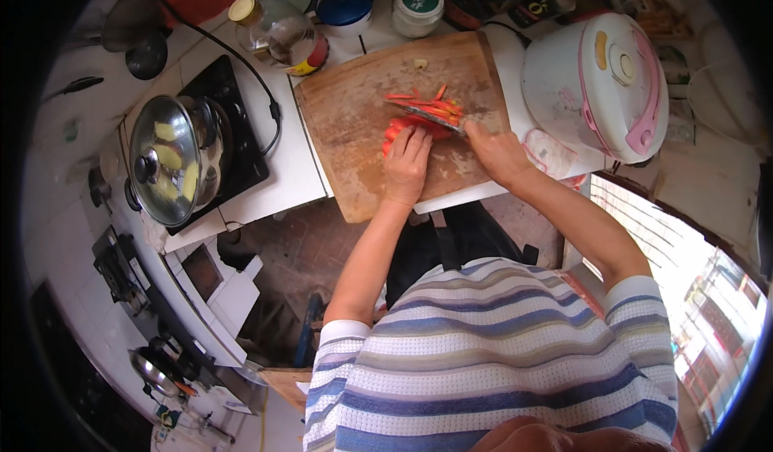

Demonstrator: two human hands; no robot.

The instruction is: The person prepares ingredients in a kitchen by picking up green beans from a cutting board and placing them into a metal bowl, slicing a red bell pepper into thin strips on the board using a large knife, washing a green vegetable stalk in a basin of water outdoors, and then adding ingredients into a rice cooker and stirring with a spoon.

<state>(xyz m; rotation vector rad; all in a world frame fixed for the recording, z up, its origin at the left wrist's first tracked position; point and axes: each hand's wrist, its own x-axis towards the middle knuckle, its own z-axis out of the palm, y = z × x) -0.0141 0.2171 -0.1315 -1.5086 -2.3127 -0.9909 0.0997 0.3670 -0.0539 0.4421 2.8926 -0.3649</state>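
Observation:
My right hand (492,153) grips a kitchen knife (430,118), its blade slanting up to the left over a wooden cutting board (344,138). Under the fingers of my left hand (407,165) lies red pepper (395,129), held against the board right beside the blade. On the blade's far side, thin red strips (444,109) are heaped, some with pale orange edges. Farther back on the board sits a small pale piece of food (420,64). My fingers partly cover the uncut pepper, and the knife's handle is hidden in my right hand.
To the left, a pot with a glass lid (164,161) stands on a black induction cooker (241,132), its cord (241,59) running behind. A rice cooker (555,83) is at the right. Along the back are a glass jug (278,35), a blue-lidded container (344,8) and a green-lidded jar (418,11).

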